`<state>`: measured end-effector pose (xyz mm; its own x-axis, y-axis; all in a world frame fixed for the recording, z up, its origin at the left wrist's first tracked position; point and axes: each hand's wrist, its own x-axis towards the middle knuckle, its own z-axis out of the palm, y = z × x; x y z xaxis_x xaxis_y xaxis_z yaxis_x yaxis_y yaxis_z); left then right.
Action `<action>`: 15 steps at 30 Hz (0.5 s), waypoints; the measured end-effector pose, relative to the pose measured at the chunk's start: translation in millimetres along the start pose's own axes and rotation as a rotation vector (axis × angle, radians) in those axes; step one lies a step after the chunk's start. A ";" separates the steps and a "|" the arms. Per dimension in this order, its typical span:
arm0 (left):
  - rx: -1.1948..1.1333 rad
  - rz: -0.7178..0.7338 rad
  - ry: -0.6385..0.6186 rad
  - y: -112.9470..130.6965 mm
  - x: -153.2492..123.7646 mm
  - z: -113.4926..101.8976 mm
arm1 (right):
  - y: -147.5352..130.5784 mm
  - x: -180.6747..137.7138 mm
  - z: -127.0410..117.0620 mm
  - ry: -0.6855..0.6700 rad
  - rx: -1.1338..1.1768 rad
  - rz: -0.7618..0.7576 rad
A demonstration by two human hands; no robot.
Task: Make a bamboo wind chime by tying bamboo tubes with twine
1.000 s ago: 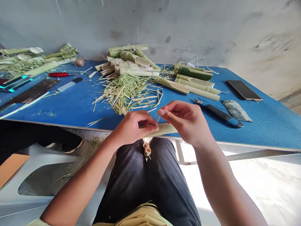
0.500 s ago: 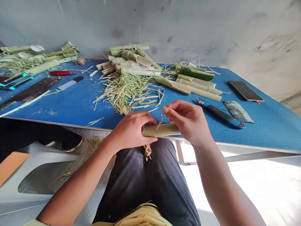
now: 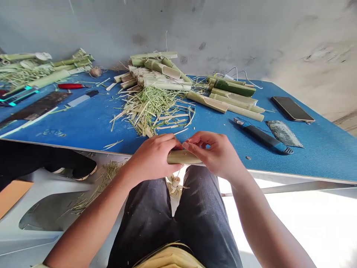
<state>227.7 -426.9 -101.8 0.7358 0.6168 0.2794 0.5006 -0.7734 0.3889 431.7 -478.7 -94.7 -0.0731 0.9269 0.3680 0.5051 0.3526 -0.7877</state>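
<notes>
My left hand (image 3: 153, 158) is closed around the left end of a short pale bamboo tube (image 3: 182, 158), held level over my lap at the front edge of the blue table (image 3: 83, 126). My right hand (image 3: 216, 152) is closed over the tube's right part, fingertips pinched at its top near the left hand. Small bamboo rings (image 3: 175, 183) dangle on a thin string below the tube, between my knees. Whether the fingers still pinch the string is hidden.
Bamboo shavings and split pieces (image 3: 156, 104) pile mid-table, with cut green bamboo lengths (image 3: 234, 98) to the right. A blue-handled knife (image 3: 262, 136), a grey blade (image 3: 283, 132) and a phone (image 3: 292, 109) lie right. A cleaver (image 3: 36, 109), red tool (image 3: 69, 86) and someone's dark-clad legs (image 3: 41, 162) are left.
My right hand has dropped from a raised pinch on the string down onto the tube, close to the left hand. My knees have parted, so the hanging rings show between them.
</notes>
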 end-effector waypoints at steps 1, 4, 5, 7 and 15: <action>-0.003 0.001 -0.002 -0.4 0.1 0.0 | 2.0 -0.6 0.5 -0.009 -0.021 -0.012; -0.033 0.003 -0.008 -2.2 0.5 0.5 | 3.7 -2.9 -0.3 -0.033 -0.033 -0.026; -0.050 0.002 -0.009 -2.9 0.5 0.8 | 2.8 -3.6 -1.2 -0.039 -0.025 -0.027; -0.084 -0.001 -0.009 -4.3 0.6 1.8 | -0.1 -4.1 -3.3 -0.037 0.001 -0.034; -0.139 0.005 0.015 -8.9 -0.5 5.4 | 3.2 -8.7 -14.6 -0.088 -0.234 -0.070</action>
<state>225.4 -421.2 -110.1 0.7309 0.6158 0.2944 0.4280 -0.7495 0.5051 446.6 -487.4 -93.3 -0.1847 0.9124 0.3653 0.6804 0.3869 -0.6224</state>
